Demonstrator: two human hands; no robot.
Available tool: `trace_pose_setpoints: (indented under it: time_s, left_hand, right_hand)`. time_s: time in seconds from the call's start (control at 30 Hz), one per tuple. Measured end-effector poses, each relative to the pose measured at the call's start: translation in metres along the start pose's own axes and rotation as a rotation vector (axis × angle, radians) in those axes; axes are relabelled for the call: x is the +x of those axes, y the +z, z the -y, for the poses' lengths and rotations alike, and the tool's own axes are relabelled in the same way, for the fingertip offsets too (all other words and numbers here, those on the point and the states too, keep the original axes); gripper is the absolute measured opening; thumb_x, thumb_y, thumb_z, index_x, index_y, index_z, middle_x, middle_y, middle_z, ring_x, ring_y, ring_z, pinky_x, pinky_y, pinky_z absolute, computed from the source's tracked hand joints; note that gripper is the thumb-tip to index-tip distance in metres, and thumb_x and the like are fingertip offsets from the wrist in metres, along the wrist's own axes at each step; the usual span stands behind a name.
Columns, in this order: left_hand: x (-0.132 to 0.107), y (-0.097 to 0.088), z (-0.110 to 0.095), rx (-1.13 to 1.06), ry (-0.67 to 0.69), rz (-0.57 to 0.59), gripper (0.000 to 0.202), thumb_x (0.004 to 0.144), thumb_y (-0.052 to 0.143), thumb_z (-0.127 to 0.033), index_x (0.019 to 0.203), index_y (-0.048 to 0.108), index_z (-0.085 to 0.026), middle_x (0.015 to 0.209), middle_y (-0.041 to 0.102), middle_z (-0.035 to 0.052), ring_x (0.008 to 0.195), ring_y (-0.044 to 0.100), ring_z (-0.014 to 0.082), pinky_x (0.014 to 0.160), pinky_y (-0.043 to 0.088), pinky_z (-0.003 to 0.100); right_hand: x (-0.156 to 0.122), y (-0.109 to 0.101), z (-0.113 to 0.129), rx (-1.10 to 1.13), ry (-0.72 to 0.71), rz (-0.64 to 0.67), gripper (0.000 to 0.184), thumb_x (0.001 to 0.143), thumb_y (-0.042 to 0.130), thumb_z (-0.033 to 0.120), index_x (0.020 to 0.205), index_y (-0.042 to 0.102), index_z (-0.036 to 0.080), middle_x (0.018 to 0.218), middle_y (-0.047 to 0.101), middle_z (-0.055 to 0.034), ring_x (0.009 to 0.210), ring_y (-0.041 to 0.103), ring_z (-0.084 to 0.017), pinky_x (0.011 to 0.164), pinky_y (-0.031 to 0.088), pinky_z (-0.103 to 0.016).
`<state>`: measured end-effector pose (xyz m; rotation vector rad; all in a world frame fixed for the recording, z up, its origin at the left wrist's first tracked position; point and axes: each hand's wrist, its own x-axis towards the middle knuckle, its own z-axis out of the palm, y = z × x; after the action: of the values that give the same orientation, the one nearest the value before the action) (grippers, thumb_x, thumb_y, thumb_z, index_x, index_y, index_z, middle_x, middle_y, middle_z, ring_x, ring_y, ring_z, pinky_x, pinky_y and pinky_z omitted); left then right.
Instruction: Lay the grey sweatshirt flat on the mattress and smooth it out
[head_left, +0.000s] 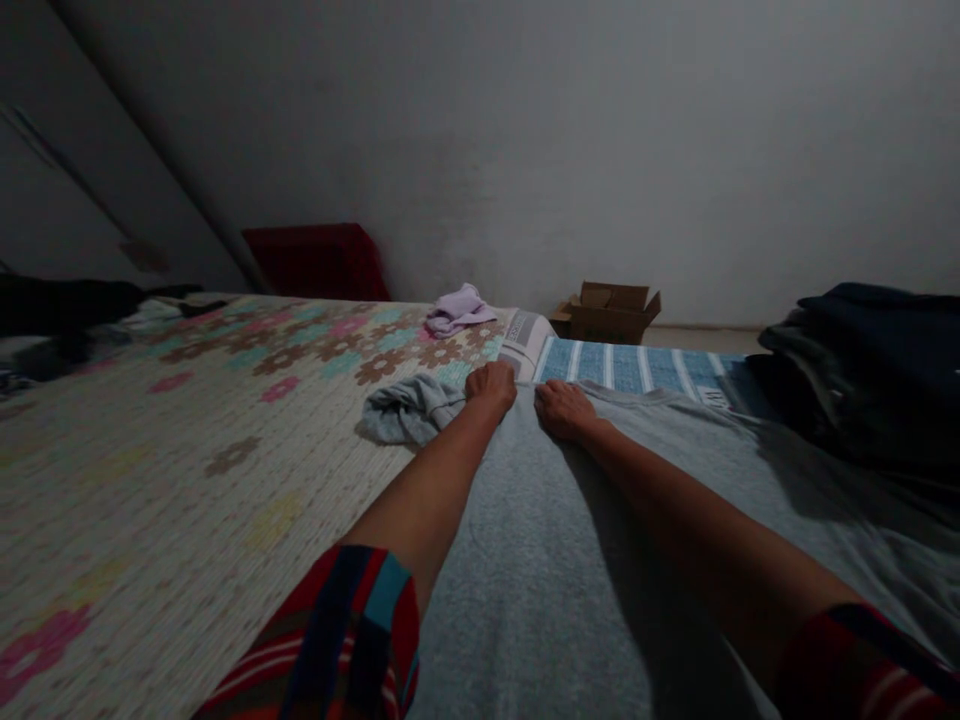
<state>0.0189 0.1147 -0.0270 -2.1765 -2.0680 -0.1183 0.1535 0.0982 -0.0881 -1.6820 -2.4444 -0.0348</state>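
Floral mat (187, 440), two hands (525, 395), one grey shirt (540, 540)

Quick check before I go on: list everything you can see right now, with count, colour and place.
grey garment: one, grey, spread flat under both arms
floral mat: one, cream with coloured flowers, left
lilac cloth: one, bunched, far edge of mat
striped mat: one, blue and white, beyond garment
cardboard box: one, brown, open, by wall
dark pile: one, folded clothes, right
red cushion: one, against wall
left hand: closed on garment's bunched sleeve
right hand: resting on garment
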Motion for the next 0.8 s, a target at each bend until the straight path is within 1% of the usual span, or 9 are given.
trace_pose_setpoints:
  time_s: [0.07,0.13,0.2,0.27,0.37,0.5,0.63,0.73,0.8]
  left_hand:
    - [-0.012,-0.005,-0.008,0.010,0.093,-0.048,0.030,0.086,0.039,-0.009,0.107,0.062,-0.011,0.112,0.059,0.0173,0.112,0.051,0.0283,0.092,0.040,0.040]
    - [-0.029,-0.007,-0.017,0.014,0.223,-0.066,0.029,0.089,0.037,-0.010,0.107,0.060,-0.013,0.117,0.057,0.0149,0.118,0.045,0.0264,0.098,0.033,0.041]
    - [-0.046,-0.004,-0.022,0.016,0.342,-0.037,0.025,0.090,0.039,-0.012,0.100,0.062,-0.016,0.111,0.059,0.0117,0.116,0.046,0.0238,0.099,0.031,0.038]
    - [-0.058,0.000,-0.019,0.030,0.406,-0.001,0.022,0.089,0.042,-0.012,0.093,0.063,-0.016,0.104,0.062,0.0107,0.110,0.049,0.0237,0.100,0.029,0.040]
    - [-0.061,0.004,0.002,0.030,0.380,0.019,0.025,0.088,0.040,-0.009,0.090,0.064,-0.015,0.102,0.063,0.0121,0.108,0.051,0.0257,0.101,0.028,0.044]
    - [-0.042,0.001,0.031,-0.031,0.322,0.056,0.028,0.084,0.041,-0.007,0.095,0.064,-0.018,0.101,0.065,0.0090,0.100,0.058,0.0213,0.086,0.042,0.031]
    - [-0.031,-0.011,0.037,-0.050,0.294,0.066,0.033,0.083,0.043,-0.009,0.107,0.062,-0.022,0.110,0.065,0.0048,0.104,0.058,0.0159,0.087,0.042,0.022]
    - [-0.031,-0.027,0.037,-0.033,0.256,0.069,0.034,0.079,0.048,-0.009,0.106,0.064,-0.023,0.112,0.065,0.0035,0.108,0.057,0.0165,0.089,0.041,0.022]
    - [-0.031,-0.039,0.040,-0.006,0.220,0.060,0.031,0.078,0.051,-0.011,0.103,0.065,-0.023,0.110,0.066,0.0041,0.108,0.057,0.0187,0.089,0.042,0.023]
  right_hand:
    - [0.002,0.001,-0.004,0.013,-0.013,0.008,0.032,0.095,0.031,0.036,0.114,0.051,0.019,0.115,0.055,-0.0099,0.108,0.047,-0.023,0.092,0.034,-0.035]
    - [0.002,0.001,-0.007,0.024,-0.024,0.013,0.033,0.095,0.031,0.036,0.115,0.051,0.019,0.116,0.053,-0.0102,0.110,0.046,-0.023,0.093,0.033,-0.036]
    - [0.002,0.002,-0.008,0.035,-0.039,0.020,0.032,0.095,0.033,0.035,0.117,0.050,0.018,0.118,0.052,-0.0104,0.111,0.045,-0.024,0.093,0.033,-0.036]
    - [0.002,0.003,-0.009,0.045,-0.048,0.029,0.032,0.094,0.034,0.034,0.117,0.050,0.018,0.118,0.052,-0.0107,0.112,0.045,-0.024,0.093,0.033,-0.036]
    - [0.003,0.003,-0.009,0.059,-0.044,0.043,0.034,0.095,0.032,0.036,0.116,0.051,0.018,0.118,0.052,-0.0115,0.111,0.046,-0.024,0.092,0.034,-0.037]
    - [0.002,-0.002,-0.010,0.080,-0.047,0.043,0.038,0.093,0.036,0.043,0.115,0.053,0.018,0.114,0.053,-0.0110,0.106,0.049,-0.023,0.090,0.035,-0.036]
    - [-0.006,-0.009,-0.004,0.098,-0.037,-0.020,0.036,0.093,0.038,0.043,0.113,0.053,0.018,0.115,0.052,-0.0113,0.107,0.048,-0.024,0.091,0.034,-0.035]
    - [-0.013,-0.014,0.009,0.123,-0.058,-0.081,0.035,0.094,0.035,0.039,0.117,0.051,0.018,0.121,0.049,-0.0127,0.113,0.044,-0.024,0.096,0.030,-0.035]
    - [-0.015,-0.016,0.019,0.154,-0.105,-0.087,0.035,0.095,0.032,0.037,0.120,0.048,0.018,0.121,0.050,-0.0114,0.112,0.045,-0.022,0.095,0.031,-0.032]
